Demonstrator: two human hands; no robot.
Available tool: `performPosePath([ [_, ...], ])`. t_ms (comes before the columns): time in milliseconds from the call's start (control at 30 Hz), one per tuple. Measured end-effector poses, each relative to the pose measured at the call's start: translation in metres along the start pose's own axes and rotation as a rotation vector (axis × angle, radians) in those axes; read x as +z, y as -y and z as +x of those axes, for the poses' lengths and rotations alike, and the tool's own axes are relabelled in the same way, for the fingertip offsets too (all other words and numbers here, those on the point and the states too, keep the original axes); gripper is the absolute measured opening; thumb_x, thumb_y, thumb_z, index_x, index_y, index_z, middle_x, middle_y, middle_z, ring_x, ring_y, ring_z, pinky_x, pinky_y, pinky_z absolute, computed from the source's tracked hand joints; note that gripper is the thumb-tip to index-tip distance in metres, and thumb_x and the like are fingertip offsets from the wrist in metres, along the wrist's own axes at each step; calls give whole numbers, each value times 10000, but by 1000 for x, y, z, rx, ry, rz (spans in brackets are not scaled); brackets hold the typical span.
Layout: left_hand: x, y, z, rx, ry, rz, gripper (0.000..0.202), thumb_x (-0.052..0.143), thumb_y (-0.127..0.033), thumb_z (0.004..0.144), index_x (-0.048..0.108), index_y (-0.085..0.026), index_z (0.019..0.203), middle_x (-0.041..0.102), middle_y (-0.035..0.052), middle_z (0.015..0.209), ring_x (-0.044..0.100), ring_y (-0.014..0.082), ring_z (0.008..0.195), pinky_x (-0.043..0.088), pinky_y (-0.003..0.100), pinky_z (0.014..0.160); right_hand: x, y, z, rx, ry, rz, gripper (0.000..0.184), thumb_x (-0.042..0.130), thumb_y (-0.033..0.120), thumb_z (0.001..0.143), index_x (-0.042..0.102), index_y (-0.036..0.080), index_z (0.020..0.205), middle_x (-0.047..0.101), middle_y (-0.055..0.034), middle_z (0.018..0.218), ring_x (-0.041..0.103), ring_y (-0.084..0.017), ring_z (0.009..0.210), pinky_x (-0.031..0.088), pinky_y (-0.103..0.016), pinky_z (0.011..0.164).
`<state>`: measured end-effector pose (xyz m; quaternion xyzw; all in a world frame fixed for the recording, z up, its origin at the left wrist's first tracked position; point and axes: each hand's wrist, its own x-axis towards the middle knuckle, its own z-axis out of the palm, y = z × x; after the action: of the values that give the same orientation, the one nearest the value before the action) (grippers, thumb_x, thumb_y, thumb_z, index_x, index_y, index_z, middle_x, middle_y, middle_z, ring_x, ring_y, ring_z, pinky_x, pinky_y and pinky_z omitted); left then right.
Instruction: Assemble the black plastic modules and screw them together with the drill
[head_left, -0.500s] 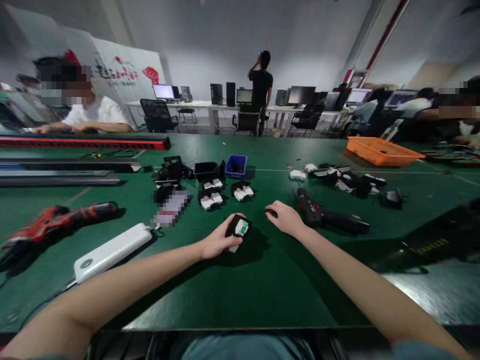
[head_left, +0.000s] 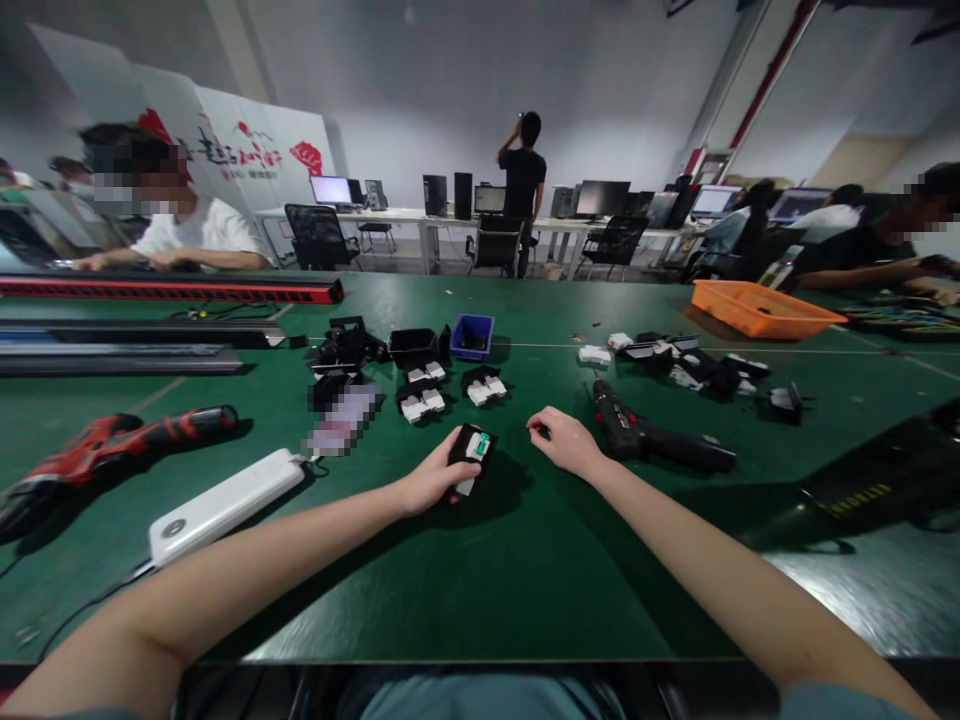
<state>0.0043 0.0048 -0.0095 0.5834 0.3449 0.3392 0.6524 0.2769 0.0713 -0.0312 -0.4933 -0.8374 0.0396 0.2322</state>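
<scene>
My left hand [head_left: 431, 480] is closed around a small black-and-white module [head_left: 480, 462] with a green piece on its upper face, held just above the green table. The thumb lies across its near part. To the right, my right hand [head_left: 568, 440] hovers with thumb and forefinger brought together; whatever is pinched there is too small to make out. Close beside that hand lies a black cordless drill [head_left: 637, 432], its bit pointing away from me. Beyond my hands sit several similar black-and-white modules [head_left: 484, 386] and a blue bin [head_left: 471, 353] with small dark items inside.
A white power bank [head_left: 225, 507] with cables and a red-and-black power tool [head_left: 112, 445] lie left. Long metal profiles [head_left: 127, 358] stretch behind them. Right are an orange tray [head_left: 761, 318], loose black-and-white parts [head_left: 694, 365] and a dark tool [head_left: 862, 490]. Co-workers sit on both sides.
The module in my left hand has shifted slightly left and its green face has turned a little. My right hand has barely moved. The whole view has shifted slightly.
</scene>
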Motion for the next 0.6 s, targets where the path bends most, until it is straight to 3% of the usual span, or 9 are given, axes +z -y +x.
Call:
performPosePath([
  [600, -1, 1, 1, -28, -9, 32, 617, 635, -352, 814, 312, -228, 1325, 504, -34, 777, 495, 73, 518, 393, 153, 377, -1, 1, 1, -25, 23, 19, 179, 509, 228, 928, 680, 201, 976, 658, -62, 968, 634, -179, 841, 483, -302, 741],
])
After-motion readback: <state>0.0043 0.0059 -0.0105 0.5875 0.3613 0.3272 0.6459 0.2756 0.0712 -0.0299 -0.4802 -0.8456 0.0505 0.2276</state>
